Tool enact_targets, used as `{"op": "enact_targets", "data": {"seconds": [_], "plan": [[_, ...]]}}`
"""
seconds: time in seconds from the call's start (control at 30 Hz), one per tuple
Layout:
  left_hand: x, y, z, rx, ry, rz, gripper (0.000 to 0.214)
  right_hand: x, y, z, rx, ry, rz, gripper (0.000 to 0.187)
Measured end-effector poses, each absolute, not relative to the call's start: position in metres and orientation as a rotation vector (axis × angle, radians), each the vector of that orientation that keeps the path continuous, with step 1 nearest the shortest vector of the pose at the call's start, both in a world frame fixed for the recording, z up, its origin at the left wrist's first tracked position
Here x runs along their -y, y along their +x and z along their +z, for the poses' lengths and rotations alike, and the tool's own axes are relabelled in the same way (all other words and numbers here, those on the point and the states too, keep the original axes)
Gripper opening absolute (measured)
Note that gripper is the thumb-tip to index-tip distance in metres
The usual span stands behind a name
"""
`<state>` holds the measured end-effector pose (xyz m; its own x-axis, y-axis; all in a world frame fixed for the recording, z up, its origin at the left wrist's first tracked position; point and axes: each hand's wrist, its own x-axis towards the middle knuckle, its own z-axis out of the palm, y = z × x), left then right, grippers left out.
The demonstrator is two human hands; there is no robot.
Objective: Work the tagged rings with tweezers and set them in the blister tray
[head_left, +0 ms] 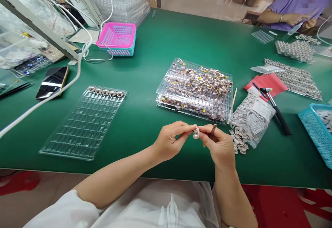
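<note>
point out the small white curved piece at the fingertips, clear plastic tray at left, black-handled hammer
Small white curved piece (197, 133), head view, rounded body
Left clear plastic tray (84, 126), head view, middle rows
Black-handled hammer (279, 116), head view, handle

White pc (196, 133), near side of stacked trays (197, 100): partly hidden by fingers, detail too sm. to tell. Brown item (213, 130) in R hand (221, 146), same side: partly covered. Right of trays: bag labels' (260, 108) print illegible; blue basket (312, 131) cut off. Co-worker (286, 7), beyond trays to R: head blurred + cut off. Tweezers (17, 90), far L of trays: ends cropped.
</note>
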<state>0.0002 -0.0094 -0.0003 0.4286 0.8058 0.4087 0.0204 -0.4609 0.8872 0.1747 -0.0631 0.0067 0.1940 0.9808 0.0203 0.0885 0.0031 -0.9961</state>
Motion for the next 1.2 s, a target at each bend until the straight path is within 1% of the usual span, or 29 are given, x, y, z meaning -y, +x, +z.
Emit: {"op": "enact_targets", "data": {"seconds": [0.27,0.5,0.77,0.93,1.2], "plan": [[0.009,0.000,0.003,-0.753,1.754,1.084,0.024,0.064,0.170,0.009,1.080,-1.367,0.908,0.006],[0.010,0.000,0.005,-0.733,1.749,1.107,0.024,0.065,0.170,0.009,1.178,-1.351,0.874,0.002],[0.009,-0.001,0.007,-0.727,1.715,1.051,0.023,0.065,0.182,0.006,1.374,-1.316,0.860,0.009],[0.008,-0.002,0.007,-0.752,1.681,1.008,0.022,0.065,0.185,0.005,1.478,-1.305,0.807,0.010],[0.010,0.002,0.005,-0.786,1.698,1.102,0.022,0.068,0.174,0.003,1.311,-1.431,0.830,0.006]]}}
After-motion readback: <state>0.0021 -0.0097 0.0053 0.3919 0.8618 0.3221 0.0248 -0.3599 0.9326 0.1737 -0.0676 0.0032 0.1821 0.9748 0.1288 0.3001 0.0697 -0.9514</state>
